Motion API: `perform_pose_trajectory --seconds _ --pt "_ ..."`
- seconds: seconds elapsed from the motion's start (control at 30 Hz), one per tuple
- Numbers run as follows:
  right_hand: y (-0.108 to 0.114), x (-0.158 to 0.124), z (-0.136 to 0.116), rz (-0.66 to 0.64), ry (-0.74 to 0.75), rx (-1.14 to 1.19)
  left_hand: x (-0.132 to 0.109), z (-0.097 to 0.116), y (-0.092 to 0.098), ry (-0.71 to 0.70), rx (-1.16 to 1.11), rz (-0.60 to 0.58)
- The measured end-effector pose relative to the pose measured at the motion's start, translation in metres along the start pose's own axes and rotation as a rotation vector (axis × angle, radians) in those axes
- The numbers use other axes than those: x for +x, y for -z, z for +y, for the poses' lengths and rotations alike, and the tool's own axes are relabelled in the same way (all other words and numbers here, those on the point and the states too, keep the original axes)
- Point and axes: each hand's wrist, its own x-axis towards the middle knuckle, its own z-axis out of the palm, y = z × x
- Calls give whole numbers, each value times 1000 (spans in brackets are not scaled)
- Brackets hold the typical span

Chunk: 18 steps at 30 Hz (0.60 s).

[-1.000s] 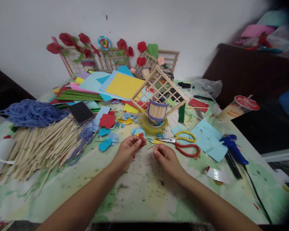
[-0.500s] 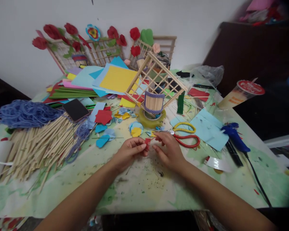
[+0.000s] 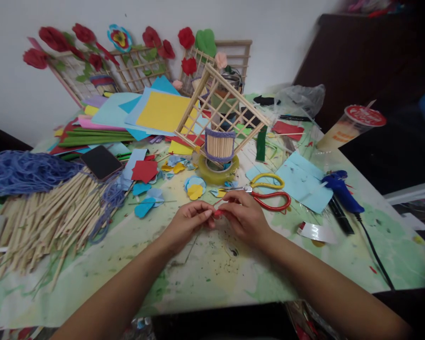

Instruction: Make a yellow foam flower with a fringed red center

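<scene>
I see the left hand (image 3: 187, 224) and right hand (image 3: 246, 219) pinching a small red piece (image 3: 216, 214) with fingers closed, mid-tabletop (image 3: 212, 274), scissors (image 3: 271, 202) at 2 o'clock. Uneven pulling could tear or drop it, I judge.

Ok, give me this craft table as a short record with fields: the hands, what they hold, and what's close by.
Left hand: pinching small red paper piece
Right hand: pinching the same piece from the other side
Just beyond: red-and-yellow-handled scissors, yellowish tape roll
Left side: pile of thin wooden sticks
Right side: blue glue gun
Surface: paint-stained table
</scene>
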Motion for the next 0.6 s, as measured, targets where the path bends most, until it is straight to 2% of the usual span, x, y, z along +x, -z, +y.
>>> perform_pose_trajectory --seconds 0.1,0.2,0.3,0.4,0.6 --pt "1 4 -2 23 -214 265 2 -1 1 -85 19 64" --pt "-1 7 -3 -77 -518 584 2 -2 1 -103 2 84" --pt "-2 9 -1 -147 -687 796 1 -2 -1 -60 18 75" --pt "-3 9 0 -162 -718 842 0 -1 -2 -13 46 66" --pt "-5 8 1 -213 -621 742 0 -2 -3 45 81 28"
